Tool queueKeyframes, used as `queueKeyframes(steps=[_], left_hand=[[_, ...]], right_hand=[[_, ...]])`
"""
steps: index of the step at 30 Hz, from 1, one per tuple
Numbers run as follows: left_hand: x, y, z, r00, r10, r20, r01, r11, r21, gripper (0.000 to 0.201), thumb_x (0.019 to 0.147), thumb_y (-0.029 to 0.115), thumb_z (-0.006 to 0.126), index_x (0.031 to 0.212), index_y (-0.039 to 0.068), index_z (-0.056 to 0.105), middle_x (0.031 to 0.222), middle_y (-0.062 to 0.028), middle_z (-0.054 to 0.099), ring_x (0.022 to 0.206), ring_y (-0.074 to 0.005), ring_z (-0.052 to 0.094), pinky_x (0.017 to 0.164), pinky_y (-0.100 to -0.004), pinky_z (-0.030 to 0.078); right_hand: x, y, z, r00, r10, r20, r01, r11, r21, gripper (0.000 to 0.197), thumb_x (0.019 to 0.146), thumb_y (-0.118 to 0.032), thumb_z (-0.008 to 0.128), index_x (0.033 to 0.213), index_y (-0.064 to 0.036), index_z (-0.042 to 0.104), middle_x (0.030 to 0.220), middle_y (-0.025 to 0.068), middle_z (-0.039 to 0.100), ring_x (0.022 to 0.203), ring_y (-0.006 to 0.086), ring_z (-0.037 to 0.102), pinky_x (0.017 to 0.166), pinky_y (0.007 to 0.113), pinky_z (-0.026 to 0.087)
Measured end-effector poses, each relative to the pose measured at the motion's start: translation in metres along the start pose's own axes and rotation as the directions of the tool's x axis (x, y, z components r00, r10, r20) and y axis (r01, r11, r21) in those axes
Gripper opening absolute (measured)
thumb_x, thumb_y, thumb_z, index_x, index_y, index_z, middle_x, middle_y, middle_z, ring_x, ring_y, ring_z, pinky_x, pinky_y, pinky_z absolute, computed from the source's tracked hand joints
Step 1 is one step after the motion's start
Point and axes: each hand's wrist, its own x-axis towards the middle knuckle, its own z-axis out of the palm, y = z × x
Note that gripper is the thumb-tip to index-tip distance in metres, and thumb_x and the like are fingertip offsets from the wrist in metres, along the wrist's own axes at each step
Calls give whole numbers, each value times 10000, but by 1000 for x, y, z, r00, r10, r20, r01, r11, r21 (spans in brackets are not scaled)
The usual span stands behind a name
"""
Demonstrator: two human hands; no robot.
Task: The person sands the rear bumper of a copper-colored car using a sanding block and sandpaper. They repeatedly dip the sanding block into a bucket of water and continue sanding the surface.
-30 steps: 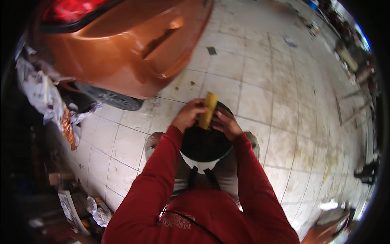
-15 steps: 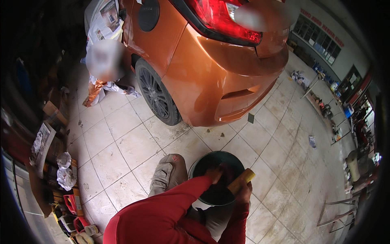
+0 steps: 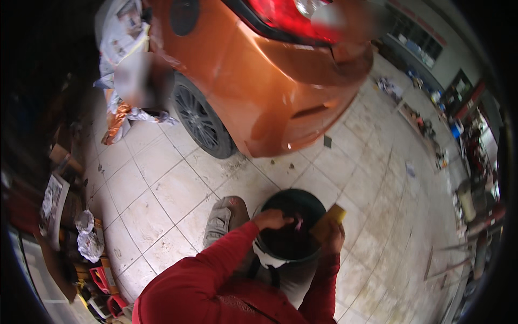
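A dark bucket [image 3: 318, 251] with a pale lower side stands between my knees, its inside dark. My left hand [image 3: 270, 219] reaches over its left rim, fingers drawn together. By the fingertips is a small pinkish thing [image 3: 298, 222], too blurred to name; whether it is in their grip is hard to see. My right hand [image 3: 335, 237], at the bucket's right rim, is closed round the lower end of a yellow block [image 3: 327, 223], which tilts up over the rim.
Ahead stands an orange car [image 3: 270, 92], its rear wheel [image 3: 200, 117] on the tiled floor [image 3: 167, 194]. Printed sheets and plastic [image 3: 121, 43] hang along its left side. Boxes and crumpled foil [image 3: 89, 237] lie at the left. A metal frame [image 3: 448, 264] stands at the right.
My left hand has come up and left out of the bucket's middle to its left rim. The yellow block has shifted slightly up and right with my right hand. The view has shifted too.
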Motion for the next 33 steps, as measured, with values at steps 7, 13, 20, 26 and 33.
queueKeyframes(steps=[7,13,20,26,33], left_hand=[[-44,26,-22,958,104,269,194,460,-867,544,1028,399,732,1376,-5,626,1138,-142,754,919,-288,789,770,-417,674],[-55,7,-8,959,207,194,18,638,-770,450,931,191,748,1320,-17,662,1216,-148,741,1144,-280,738,970,-408,606],[-78,87,-80,965,261,27,-262,950,171,698,912,87,666,1574,-7,465,1456,-263,643,1362,-400,624,1158,-407,486],[-32,110,-70,594,528,-608,-678,735,-24,752,904,75,650,1617,17,418,1536,-265,569,1437,-408,552,1210,-440,442],[-10,105,-33,839,165,-518,-542,172,-823,509,1064,198,720,1525,38,574,1373,-67,703,1260,-174,665,1100,-313,512]], right_hand=[[7,-16,1,998,-54,-14,55,991,125,338,1046,-108,633,1356,26,661,1234,128,742,1090,257,743,950,385,612],[-5,-26,-8,998,60,31,-66,960,271,357,1063,-107,600,1392,29,635,1240,138,736,1083,271,745,953,416,619],[-9,-41,-1,993,101,54,-113,950,292,369,1069,-97,581,1418,23,602,1257,152,722,1116,296,736,992,446,607],[-12,-26,50,987,-4,158,-33,972,234,304,1081,-123,571,1334,7,678,1189,80,737,1058,193,719,934,353,584],[-25,-29,81,984,-158,82,160,987,-19,296,1089,-141,565,1295,16,707,1103,40,743,975,121,692,879,276,560]])
